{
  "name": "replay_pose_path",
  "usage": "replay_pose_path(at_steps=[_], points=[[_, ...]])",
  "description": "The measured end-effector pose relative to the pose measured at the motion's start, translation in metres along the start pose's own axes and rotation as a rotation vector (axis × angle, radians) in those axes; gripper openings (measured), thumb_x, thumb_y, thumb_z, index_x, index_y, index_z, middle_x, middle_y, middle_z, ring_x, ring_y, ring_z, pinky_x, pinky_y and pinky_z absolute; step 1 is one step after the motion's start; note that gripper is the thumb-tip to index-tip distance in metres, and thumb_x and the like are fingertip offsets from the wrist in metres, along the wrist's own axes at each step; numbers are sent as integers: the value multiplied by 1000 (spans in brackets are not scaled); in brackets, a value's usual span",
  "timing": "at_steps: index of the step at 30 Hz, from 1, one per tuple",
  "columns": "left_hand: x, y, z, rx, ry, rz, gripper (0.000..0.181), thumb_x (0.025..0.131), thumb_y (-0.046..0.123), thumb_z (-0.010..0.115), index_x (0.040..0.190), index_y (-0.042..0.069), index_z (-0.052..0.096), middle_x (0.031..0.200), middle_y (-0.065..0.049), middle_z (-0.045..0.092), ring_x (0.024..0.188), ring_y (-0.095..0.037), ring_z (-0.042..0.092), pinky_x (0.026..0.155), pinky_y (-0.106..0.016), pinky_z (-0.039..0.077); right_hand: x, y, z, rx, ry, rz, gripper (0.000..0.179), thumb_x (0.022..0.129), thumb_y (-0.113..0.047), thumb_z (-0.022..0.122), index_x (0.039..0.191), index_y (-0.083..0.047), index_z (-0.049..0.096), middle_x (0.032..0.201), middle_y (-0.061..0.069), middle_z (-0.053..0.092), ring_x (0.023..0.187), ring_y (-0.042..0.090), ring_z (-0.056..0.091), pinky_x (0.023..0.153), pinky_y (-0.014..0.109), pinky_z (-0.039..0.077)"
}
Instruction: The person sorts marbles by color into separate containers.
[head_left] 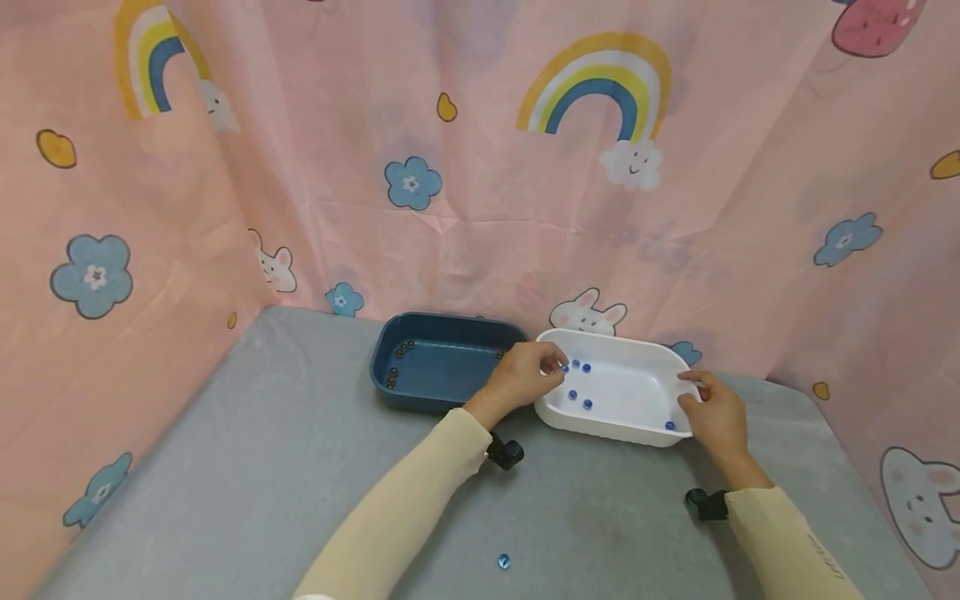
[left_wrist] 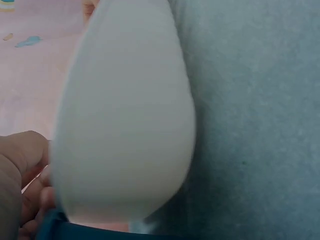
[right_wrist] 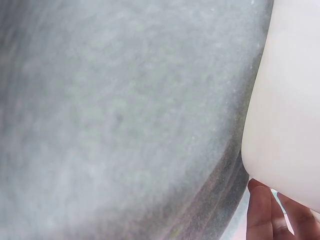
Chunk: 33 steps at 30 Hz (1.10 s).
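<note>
My left hand [head_left: 525, 372] reaches over the left end of a white tray [head_left: 622, 427]. Its thumb and fingertips pinch a blue marble [head_left: 566, 368], partly hidden by the fingers. In the left wrist view, curled fingers [left_wrist: 35, 200] show beside the tray's wall. My right hand [head_left: 715, 417] holds the tray's right rim, thumb on the inner side; the right wrist view shows its fingers [right_wrist: 260, 210] against the tray's end. Several other blue marbles [head_left: 587, 405] lie loose in the tray, mostly toward its left half, with a marble [head_left: 670, 426] near the right end.
A dark blue tray [head_left: 420, 402] stands just left of the white one, holding several brown marbles [head_left: 393, 373]. One blue marble [head_left: 504, 562] lies on the grey cloth [head_left: 247, 467] between my forearms. A pink patterned curtain [head_left: 480, 242] hangs directly behind the trays.
</note>
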<state>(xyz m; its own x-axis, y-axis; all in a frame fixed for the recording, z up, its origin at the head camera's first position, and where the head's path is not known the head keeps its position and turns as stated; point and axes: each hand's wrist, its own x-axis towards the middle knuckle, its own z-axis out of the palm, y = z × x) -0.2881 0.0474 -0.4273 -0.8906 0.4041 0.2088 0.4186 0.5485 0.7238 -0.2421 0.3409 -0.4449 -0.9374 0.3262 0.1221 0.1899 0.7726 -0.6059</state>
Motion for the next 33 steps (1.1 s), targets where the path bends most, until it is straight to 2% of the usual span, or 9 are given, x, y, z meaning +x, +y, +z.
replay_pose_path(at_steps=[5,8,11,17,19,22,26,29,33], points=[[4,0,6,58,12,-47,12,86,19,67,97,20,72,84,9,67,78,-3,57,69,-18,46,-1,1,1,3,9,-9,35,89,-9,52,123,-4,61,113,28,62,82,30,49,60,31,35],[8,2,9,114,6,-57,13,85,21,68,97,20,73,83,10,68,77,-2,57,66,-18,44,-2,3,2,5,2,-3,35,89,-9,52,123,-4,61,117,28,61,86,33,51,63,34,38],[12,3,13,204,-1,-58,14,85,24,69,98,23,73,84,12,68,76,-1,56,65,-17,42,-2,4,2,4,-4,-2,35,90,-9,52,124,-4,60,123,29,59,95,35,52,68,37,41],[19,4,20,361,1,-65,14,84,29,70,97,26,74,81,16,68,72,1,56,62,-18,40,-1,5,4,-9,8,-8,35,89,-9,52,123,-4,61,117,28,62,88,32,50,65,34,36],[21,5,22,415,-2,-66,14,83,31,71,96,27,75,79,16,67,70,1,55,61,-19,40,-1,4,4,-8,0,2,36,90,-10,52,124,-4,60,121,28,60,91,33,50,68,36,38],[23,8,24,555,-17,-34,11,84,31,70,93,27,75,78,16,68,68,-1,56,60,-20,43,0,3,3,-7,-18,17,37,91,-11,51,126,-4,59,125,29,58,93,34,50,67,36,40],[26,17,28,741,-56,79,11,86,31,68,94,26,73,83,13,71,72,-4,58,65,-23,50,1,2,1,-6,-36,37,38,92,-12,50,128,-4,56,130,30,54,99,38,50,71,41,48],[28,20,28,737,-96,99,14,87,30,69,99,26,74,90,12,72,80,-4,59,73,-23,52,1,0,1,-1,-42,53,39,93,-12,49,130,-3,55,134,31,51,109,42,50,85,52,50],[31,20,27,656,-135,47,18,87,29,70,104,26,75,99,13,72,88,-4,59,79,-24,52,2,-1,1,5,-44,57,39,93,-13,48,130,-4,55,136,30,50,116,44,50,93,58,46]])
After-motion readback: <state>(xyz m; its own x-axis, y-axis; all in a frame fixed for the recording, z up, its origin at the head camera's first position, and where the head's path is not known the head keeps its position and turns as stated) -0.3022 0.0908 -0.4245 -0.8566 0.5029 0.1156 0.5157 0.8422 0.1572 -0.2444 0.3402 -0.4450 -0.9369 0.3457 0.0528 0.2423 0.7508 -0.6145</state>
